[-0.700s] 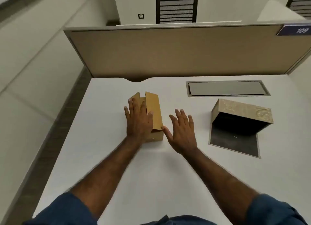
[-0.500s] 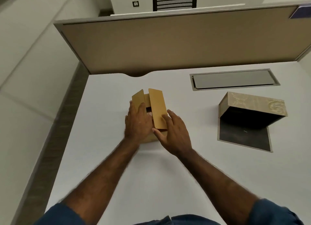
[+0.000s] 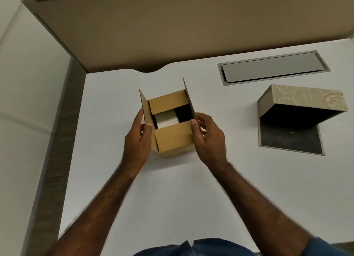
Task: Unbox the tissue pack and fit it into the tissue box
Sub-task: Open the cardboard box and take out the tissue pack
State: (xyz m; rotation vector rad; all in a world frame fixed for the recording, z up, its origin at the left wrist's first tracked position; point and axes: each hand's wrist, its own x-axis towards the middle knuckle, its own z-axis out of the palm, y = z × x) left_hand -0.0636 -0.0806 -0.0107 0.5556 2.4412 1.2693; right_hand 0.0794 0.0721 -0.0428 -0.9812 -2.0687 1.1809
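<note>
A small brown cardboard box [image 3: 172, 138] stands on the white desk [image 3: 172, 188] in the middle. Its two long flaps are pulled upright and two short flaps lie inward. Between them shows the white tissue pack [image 3: 166, 120] inside. My left hand [image 3: 137, 140] pinches the left flap with the thumb inside. My right hand [image 3: 207, 138] holds the right flap the same way. The beige patterned tissue box [image 3: 302, 100] sits to the right, propped open over its dark base panel [image 3: 287, 138].
A grey cable hatch [image 3: 272, 67] is set into the desk at the back right. A tan partition wall [image 3: 172, 25] runs along the desk's far edge. The desk's left edge drops to the floor [image 3: 28, 102].
My hands went from resting on the closed box to spreading its two long flaps apart, so the tissue pack inside shows. The camera has tilted down and closer.
</note>
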